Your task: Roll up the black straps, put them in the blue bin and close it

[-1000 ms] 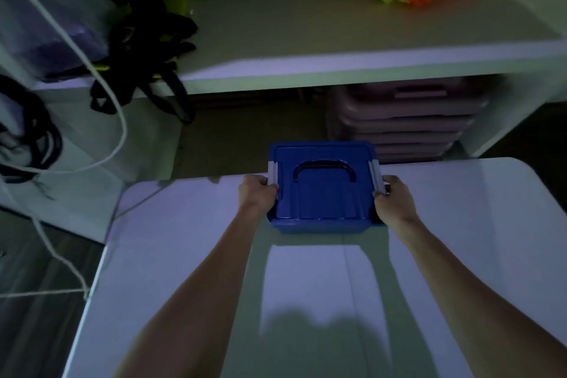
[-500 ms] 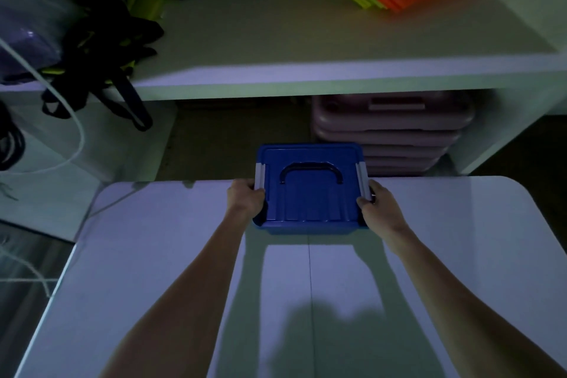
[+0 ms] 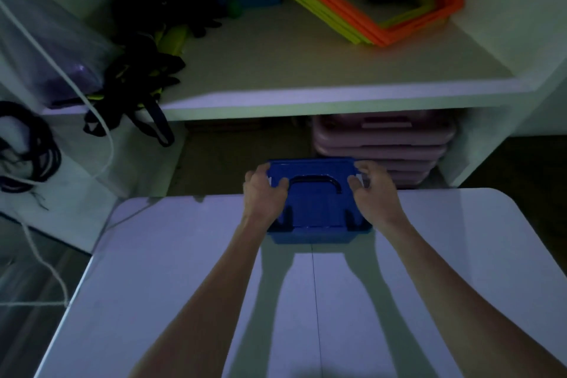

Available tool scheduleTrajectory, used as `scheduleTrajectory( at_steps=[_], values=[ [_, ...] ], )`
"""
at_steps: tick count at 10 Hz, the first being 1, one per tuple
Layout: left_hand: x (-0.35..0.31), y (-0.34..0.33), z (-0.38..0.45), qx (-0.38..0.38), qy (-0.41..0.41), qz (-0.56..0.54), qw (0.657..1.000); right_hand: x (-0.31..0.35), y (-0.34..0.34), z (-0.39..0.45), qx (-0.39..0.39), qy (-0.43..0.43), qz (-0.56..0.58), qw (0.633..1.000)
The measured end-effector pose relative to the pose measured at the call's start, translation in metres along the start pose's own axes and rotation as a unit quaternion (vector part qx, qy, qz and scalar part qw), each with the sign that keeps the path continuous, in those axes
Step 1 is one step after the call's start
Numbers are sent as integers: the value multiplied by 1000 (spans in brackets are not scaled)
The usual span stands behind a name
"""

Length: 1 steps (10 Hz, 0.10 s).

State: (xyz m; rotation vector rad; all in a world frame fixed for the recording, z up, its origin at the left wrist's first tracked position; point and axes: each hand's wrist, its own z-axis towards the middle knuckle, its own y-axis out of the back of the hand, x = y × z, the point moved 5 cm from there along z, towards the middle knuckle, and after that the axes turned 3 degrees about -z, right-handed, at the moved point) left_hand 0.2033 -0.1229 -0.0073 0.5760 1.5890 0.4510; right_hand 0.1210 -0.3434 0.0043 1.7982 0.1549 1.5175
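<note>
**A:** From the head view, which step is this?

**B:** The closing, or something right around it. The blue bin (image 3: pixel 317 209) sits at the far edge of the white table (image 3: pixel 184 270), lid on, its dark carry handle (image 3: pixel 316 182) lying flat on top. The left hand (image 3: pixel 264 193) is curled over the lid's left end, thumb on the top face beside the handle; the right hand (image 3: pixel 372 190) mirrors it on the right end. Both grip the lid's ends, fingers bent round the edges.

**A:** And the black straps?

**B:** I can't see inside the bin, so I can't tell whether any are packed. A tangle of black and yellow-green straps (image 3: pixel 141 83) hangs off the left end of the shelf (image 3: pixel 306 98), well apart from the bin.

**A:** What does the next move call for?

**B:** My judgement: if the side clips are latched, the hands only need to let go. If the lid is coming off instead, both ends must lift evenly, with the bin kept back from the table edge.

**A:** What differs from the earlier frames?

**B:** A second ago the hands were lower, at the bin's sides, fingers on the pale side clips. Now they have climbed onto the lid and cover those clips. The bin holds much the same spot on the table, and more of the shelf shows, including the orange and yellow hexagon rings (image 3: pixel 368 3).
</note>
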Motion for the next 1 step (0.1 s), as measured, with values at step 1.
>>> scheduleTrajectory(
  at_steps=[1],
  values=[
    [-41,27,-23,-30,-71,-33,996,48,15,-23,-17,71,47,996]
  ],
)
